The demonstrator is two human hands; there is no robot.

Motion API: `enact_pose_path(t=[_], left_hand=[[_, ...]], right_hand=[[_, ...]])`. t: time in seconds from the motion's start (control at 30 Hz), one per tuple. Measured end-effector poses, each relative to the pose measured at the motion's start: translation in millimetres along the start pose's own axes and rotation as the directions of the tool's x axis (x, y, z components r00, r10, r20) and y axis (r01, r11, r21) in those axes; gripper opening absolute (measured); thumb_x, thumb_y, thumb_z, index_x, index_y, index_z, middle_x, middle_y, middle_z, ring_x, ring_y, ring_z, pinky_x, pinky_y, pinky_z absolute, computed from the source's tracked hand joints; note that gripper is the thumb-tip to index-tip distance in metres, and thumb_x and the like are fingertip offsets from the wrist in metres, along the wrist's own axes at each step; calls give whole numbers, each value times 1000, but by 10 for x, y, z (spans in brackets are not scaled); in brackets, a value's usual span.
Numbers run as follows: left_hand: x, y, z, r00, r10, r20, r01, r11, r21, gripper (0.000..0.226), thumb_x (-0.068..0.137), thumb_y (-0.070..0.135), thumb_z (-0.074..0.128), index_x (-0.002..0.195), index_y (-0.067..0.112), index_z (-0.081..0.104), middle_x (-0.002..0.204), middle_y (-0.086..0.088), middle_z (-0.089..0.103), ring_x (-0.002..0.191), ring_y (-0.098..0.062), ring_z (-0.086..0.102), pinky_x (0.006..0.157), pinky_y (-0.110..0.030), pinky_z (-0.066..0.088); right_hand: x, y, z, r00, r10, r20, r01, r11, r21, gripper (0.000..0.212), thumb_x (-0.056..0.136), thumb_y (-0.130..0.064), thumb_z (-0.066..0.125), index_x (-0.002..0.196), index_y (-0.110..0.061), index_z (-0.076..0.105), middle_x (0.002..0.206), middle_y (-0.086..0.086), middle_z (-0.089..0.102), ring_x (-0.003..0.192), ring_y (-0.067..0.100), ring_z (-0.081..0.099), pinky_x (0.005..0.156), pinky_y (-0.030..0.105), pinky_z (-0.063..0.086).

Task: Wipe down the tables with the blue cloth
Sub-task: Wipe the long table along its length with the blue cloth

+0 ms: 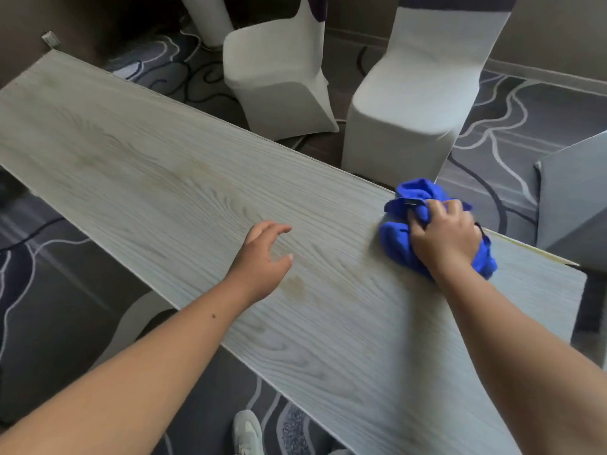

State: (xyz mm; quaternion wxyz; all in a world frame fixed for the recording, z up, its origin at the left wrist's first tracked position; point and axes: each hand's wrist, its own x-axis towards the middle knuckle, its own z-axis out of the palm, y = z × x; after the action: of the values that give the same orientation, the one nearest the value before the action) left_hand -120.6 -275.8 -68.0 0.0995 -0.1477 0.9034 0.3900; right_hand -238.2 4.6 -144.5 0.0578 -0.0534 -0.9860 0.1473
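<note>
A long pale wood-grain table (157, 178) runs from the upper left to the lower right. A bunched blue cloth (399, 239) lies on it near the far edge at the right. My right hand (443, 236) presses down on the cloth and grips it, with blue folds showing in front of and behind the fingers. My left hand (262, 257) hovers over the middle of the table, fingers apart and curled, holding nothing. Faint brownish stains (297, 285) show on the tabletop close to my left wrist.
Two white-covered chairs (279, 80) (407, 103) stand beyond the table's far edge. A grey table corner (571, 198) juts in at the right. Patterned grey carpet (49, 290) surrounds the table. A white shoe (248, 431) shows below the near edge.
</note>
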Motion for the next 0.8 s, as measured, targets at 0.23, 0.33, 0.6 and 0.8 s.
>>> enact_pose_path(t=[0.23,0.33,0.6,0.8], left_hand=[[-239,-209,-461,998,51,-41,-50,998,32,48,83,11,63,129,22,53,141,-2,39,126,-15,43,108,-38,39],[-365,-354,-682,997,70,-14,-69,996,62,47,85,12,62,131,20,53,142,-4,38,129,-17,42,110,-35,36],[-564,-661,-989,995,82,55,-87,993,84,49,86,14,60,134,21,49,146,-3,33,133,-16,39,108,-24,29],[-438,-634,-970,993,106,62,-111,989,94,48,87,16,59,133,22,49,144,-1,35,129,-15,40,105,-23,30]], right_hand=[[-1203,-1153,157,906,-395,151,383,918,107,31,81,-50,51,92,-25,65,96,4,63,82,32,57,67,38,44],[-1816,-1436,138,862,-459,217,441,888,128,27,73,-48,58,87,-26,65,88,1,63,74,30,58,61,37,43],[-2712,-1742,115,851,-482,206,458,875,155,24,71,-46,62,84,-26,64,81,0,60,62,27,54,55,32,38],[-2686,-1651,143,867,-476,145,447,873,197,21,73,-41,66,87,-25,66,84,0,63,63,27,55,54,32,42]])
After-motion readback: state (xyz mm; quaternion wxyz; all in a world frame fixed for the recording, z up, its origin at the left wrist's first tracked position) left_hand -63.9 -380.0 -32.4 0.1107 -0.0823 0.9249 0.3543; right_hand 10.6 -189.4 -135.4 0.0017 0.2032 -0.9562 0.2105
